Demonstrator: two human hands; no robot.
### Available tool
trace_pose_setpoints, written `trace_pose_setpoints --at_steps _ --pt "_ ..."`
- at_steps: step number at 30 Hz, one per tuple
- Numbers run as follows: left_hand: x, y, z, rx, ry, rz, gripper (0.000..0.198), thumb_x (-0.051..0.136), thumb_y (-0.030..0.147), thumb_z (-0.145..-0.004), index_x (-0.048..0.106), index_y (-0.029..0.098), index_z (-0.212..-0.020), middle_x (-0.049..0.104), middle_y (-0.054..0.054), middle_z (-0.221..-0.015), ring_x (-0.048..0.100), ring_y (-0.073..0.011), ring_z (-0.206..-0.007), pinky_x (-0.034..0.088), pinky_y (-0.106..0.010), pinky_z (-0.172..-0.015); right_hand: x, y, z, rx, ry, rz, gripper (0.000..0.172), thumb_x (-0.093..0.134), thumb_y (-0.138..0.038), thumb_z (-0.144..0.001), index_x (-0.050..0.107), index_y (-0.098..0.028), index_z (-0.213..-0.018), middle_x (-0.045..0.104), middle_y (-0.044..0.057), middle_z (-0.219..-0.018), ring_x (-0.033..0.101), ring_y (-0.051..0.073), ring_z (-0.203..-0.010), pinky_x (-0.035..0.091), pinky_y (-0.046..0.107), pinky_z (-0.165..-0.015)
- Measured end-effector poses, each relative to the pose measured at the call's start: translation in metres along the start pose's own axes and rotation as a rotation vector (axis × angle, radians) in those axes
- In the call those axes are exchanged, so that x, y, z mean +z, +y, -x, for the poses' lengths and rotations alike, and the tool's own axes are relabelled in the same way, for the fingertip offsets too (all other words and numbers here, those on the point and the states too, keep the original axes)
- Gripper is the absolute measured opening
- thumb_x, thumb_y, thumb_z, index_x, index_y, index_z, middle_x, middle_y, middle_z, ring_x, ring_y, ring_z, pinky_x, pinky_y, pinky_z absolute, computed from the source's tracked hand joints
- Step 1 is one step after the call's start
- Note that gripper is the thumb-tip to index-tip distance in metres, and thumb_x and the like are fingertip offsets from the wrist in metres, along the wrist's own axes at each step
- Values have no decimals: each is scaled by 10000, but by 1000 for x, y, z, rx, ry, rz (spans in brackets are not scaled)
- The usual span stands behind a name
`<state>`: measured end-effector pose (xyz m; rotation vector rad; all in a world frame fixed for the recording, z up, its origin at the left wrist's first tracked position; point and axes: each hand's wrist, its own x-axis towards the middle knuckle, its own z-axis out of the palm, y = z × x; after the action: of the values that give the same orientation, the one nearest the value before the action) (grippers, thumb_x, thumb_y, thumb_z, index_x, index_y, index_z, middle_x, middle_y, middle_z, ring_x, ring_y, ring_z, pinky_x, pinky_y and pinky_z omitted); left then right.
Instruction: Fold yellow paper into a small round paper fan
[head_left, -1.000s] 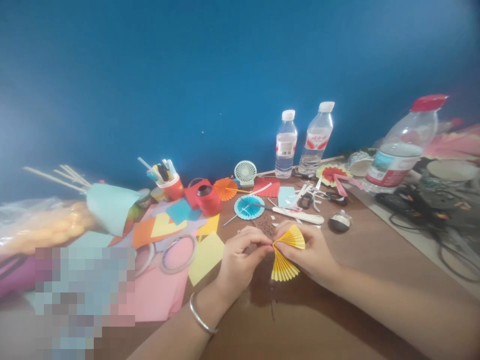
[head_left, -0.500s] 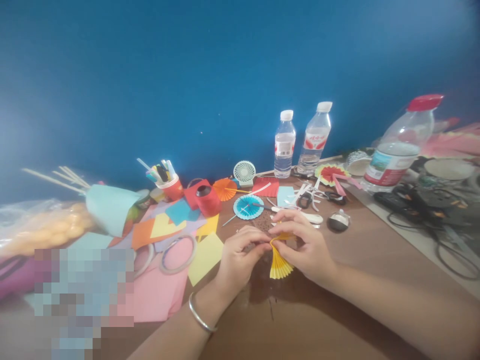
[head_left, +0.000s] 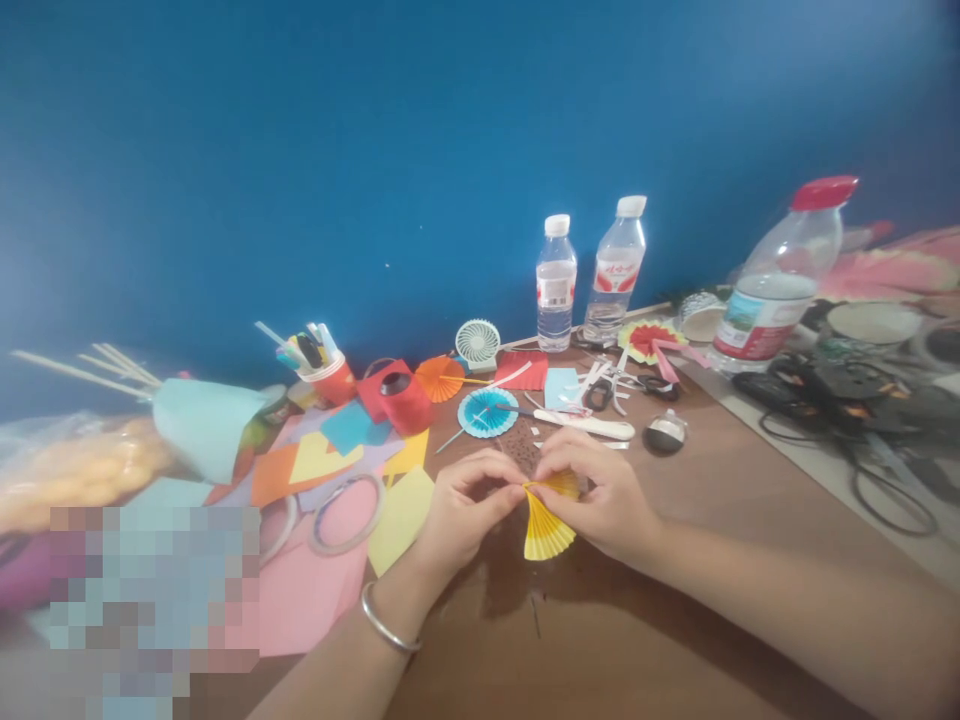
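A pleated yellow paper fan [head_left: 545, 525] is held just above the brown table [head_left: 712, 480], between both hands. My left hand [head_left: 461, 510], with a silver bangle on its wrist, pinches the fan's folded centre from the left. My right hand [head_left: 600, 495] is closed over the fan's upper half from the right, fingers curled on top. The lower half of the fan spreads out below the fingers.
Behind the hands lie a blue paper rosette [head_left: 487, 412], an orange fan [head_left: 439, 378], scissors [head_left: 600, 392], a small white desk fan [head_left: 478, 343] and two water bottles [head_left: 555, 283]. Coloured paper sheets [head_left: 322, 560] and tape rings [head_left: 345, 512] cover the left. Cables [head_left: 847, 400] lie at right.
My right hand has folded the fan's upper half down and closed over it, so less yellow shows on top. The camera view has shifted slightly, moving everything a little left.
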<state>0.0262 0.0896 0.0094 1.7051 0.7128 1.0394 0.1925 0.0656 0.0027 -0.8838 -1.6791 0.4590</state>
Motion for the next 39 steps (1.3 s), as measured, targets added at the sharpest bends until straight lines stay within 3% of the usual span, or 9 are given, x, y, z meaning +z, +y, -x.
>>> trace_pose_setpoints --at_steps 8,14,20,24,30,34,39 --pt "-1 -1 1 -36 90 -35 23 514 197 -770 520 177 -781 512 -7 -781 493 -124 -763 402 -252 -703 0 0 1 43 -38 -48 171 595 -189 -709 554 -193 -875 570 30 -792 533 155 -739 437 297 -679" --pt "-1 2 1 32 120 -126 38 472 178 -788 504 170 -768 497 -8 -775 481 -119 -756 392 -243 -711 0 3 4 94 -57 -75 275 588 -181 -697 524 -210 -963 567 36 -876 533 159 -769 445 286 -683" --pt "-3 -5 0 73 251 -146 43 516 214 -773 537 176 -770 529 -10 -777 508 -127 -772 406 -243 -726 2 5 4 244 -49 -452 362 473 -156 -750 439 -246 -1099 528 40 -1008 527 163 -864 457 292 -731" --pt "-5 -8 -2 9 276 -159 67 533 239 -763 557 184 -792 546 -11 -816 517 -127 -798 412 -230 -727 5 7 2 376 -46 -690 310 460 -265 -794 414 -234 -1099 546 49 -965 549 141 -728 481 274 -604" --pt "-3 -5 0 -125 222 -137 131 505 283 -771 575 181 -813 583 -17 -822 545 -139 -769 436 -243 -697 10 9 -3 527 35 -546 257 571 -247 -726 474 -214 -962 574 12 -807 552 123 -645 463 216 -479" --pt "4 -4 1 -212 225 -14 208 537 279 -740 572 170 -913 611 -45 -904 565 -156 -805 447 -263 -716 11 11 -3 515 68 -446 241 558 -272 -733 474 -207 -949 593 23 -824 558 129 -636 452 214 -456" --pt "13 -10 2 -184 260 27 217 593 237 -691 547 154 -886 614 -45 -853 572 -151 -802 444 -270 -749 12 13 -1 479 85 -346 264 535 -326 -748 477 -213 -979 594 19 -784 561 141 -644 449 225 -477"
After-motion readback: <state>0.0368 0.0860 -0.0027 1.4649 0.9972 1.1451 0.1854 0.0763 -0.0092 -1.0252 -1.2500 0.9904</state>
